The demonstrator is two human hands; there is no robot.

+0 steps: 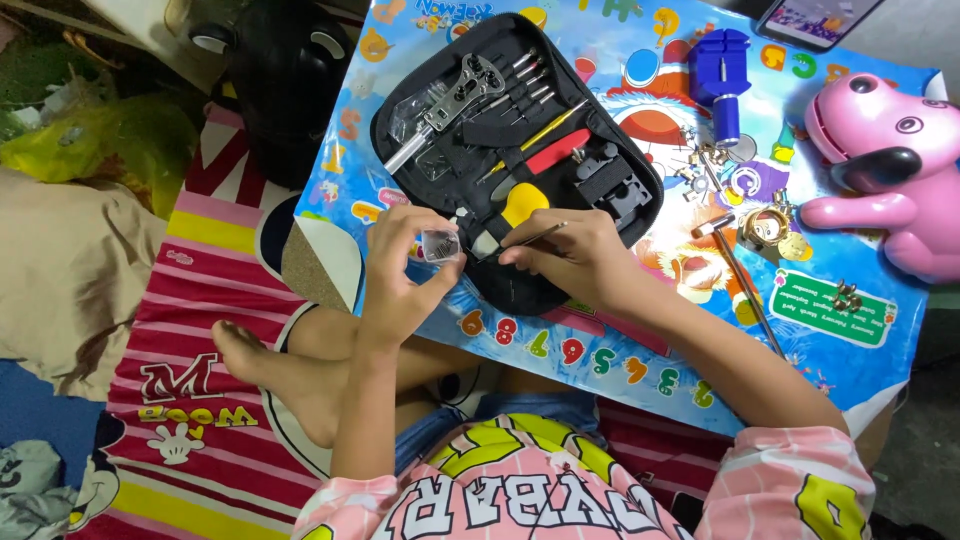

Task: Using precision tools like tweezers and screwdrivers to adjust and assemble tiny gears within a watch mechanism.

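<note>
The left hand (pixel 400 262) pinched a small clear plastic box (pixel 440 244); the right hand (pixel 570 250) gripped thin metal tweezers (pixel 525 240). At twelve o'clock, the open black fabric case (pixel 515 150) held steel tools.

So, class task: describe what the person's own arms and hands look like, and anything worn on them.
Both forearms are bare. The left hand and right hand wear no gloves; no rings or watch show. Short pink chequered sleeves with white lines and yellow-green shapes cover the upper arms.

A phone (pixel 818 20) is running off the top edge, only its lower part showing. The contents of the small clear box (pixel 440 244) are proving too tiny to identify, the left hand (pixel 405 270) covering part of it.
</note>
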